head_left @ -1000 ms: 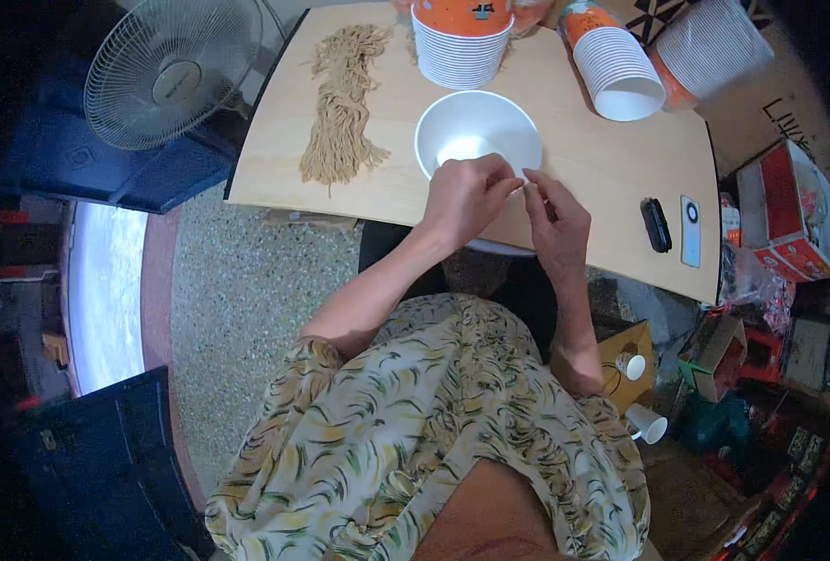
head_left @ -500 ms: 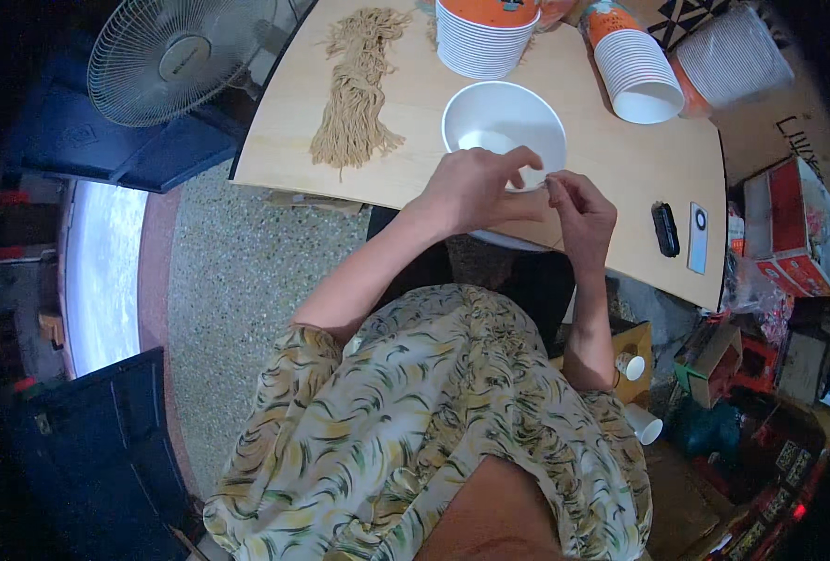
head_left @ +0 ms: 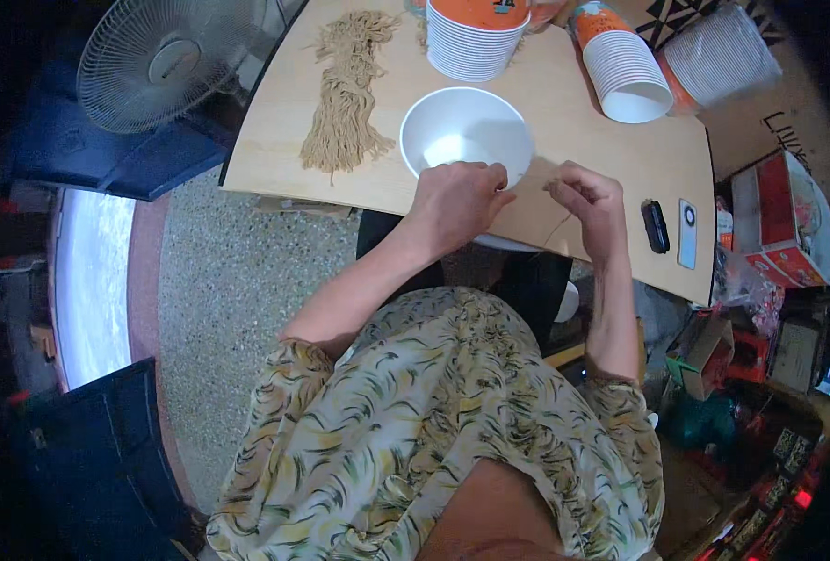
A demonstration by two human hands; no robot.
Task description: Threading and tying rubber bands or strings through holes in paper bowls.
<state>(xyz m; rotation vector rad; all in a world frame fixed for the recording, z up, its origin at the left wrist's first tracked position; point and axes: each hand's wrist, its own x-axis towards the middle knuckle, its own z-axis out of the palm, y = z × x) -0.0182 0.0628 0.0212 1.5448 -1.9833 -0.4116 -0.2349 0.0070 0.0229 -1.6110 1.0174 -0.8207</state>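
"Two hands in front of us: what have their fingers got?"

"Our right hand (head_left: 588, 201) has thumb and fingertips pinched together on a thin strand (head_left: 558, 230), which trails below them over the table (head_left: 270, 145). Our left hand (head_left: 461, 201) curls at the near rim of a white bowl (head_left: 457, 117); we cannot tell whether it grips anything."

"So where does the bowl lie?"

"Just beyond the left fingers, which hide part of its rim from us. The right fingers are apart from it, to its right."

"And around it?"

"A tan bundle (head_left: 345, 117) lies to its left; an upright stack (head_left: 476, 51) stands behind. Rightward we see a tipped stack (head_left: 627, 79), a wrapped stack (head_left: 725, 61), a black case (head_left: 655, 226) and a white strip (head_left: 688, 234). A fan (head_left: 167, 61) is past the table's left edge."

"Any writing?"

"We see black lettering on a brown carton (head_left: 751, 136), and dark print on the upright stack's orange part."
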